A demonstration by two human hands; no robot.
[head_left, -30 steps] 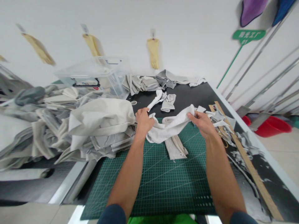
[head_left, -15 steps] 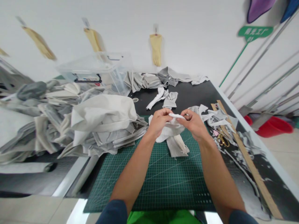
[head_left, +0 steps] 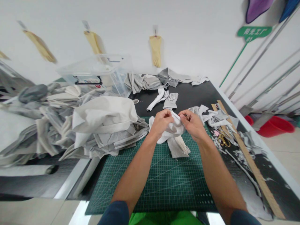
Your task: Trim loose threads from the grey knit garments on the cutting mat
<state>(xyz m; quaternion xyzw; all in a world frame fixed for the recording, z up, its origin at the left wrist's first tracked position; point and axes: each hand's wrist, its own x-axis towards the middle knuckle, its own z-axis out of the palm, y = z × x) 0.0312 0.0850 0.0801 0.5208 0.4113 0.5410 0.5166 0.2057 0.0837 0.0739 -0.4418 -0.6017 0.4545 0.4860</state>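
Note:
Between my two hands hangs a crumpled white cloth [head_left: 175, 126], held up over the far part of the green cutting mat [head_left: 173, 181]. My left hand [head_left: 161, 121] pinches its upper edge with thumb and fingers. At the other end of that edge, my right hand [head_left: 191, 122] grips the fabric with closed fingertips. The lower folds of the cloth droop by the left wrist. Just below it, a folded grey and cream cloth piece [head_left: 177, 148] lies on the mat.
A big heap of grey and white cloths [head_left: 105, 115] fills the left, before a clear plastic box [head_left: 93, 75]. To the right lie fabric scraps [head_left: 217, 117], gold-handled scissors [head_left: 223, 140] and a long wooden strip [head_left: 250, 162]. More folded cloths [head_left: 150, 82] line the back.
Along the cloth's edge my fingers have shifted; the rolled white rim that lay level between them now slopes down to the right, and more fabric shows spread below.

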